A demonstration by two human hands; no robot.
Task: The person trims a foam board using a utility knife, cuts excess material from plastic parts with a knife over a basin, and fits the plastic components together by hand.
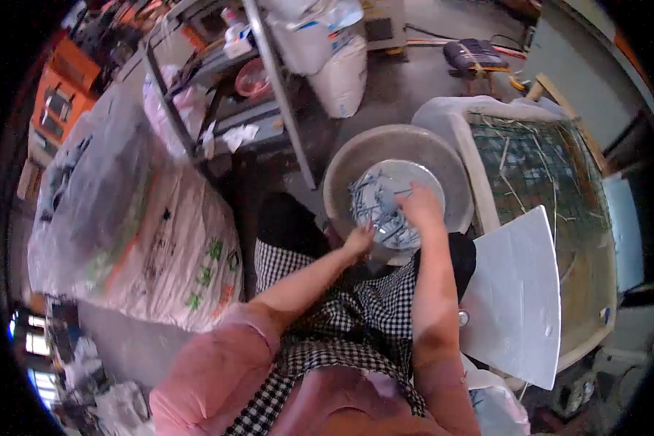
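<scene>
Pink sleeve (207, 367) closest; R hand (420, 207) reaches furthest over the basin (396, 139), grey pcs (395, 235) inside, just L of its fingertips, axes mixed; L hand (359, 241) at near edge. Can't tell if either grip's closed.

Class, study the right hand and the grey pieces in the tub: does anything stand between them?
Nothing visible does: the right hand is inside the open-topped tub, right by the grey pieces.

Worn clothing: pink short-sleeved top (211, 374), seven o'clock; black-and-white checked apron (338, 320), six; black knee cloth (291, 221), nine and four.
</scene>
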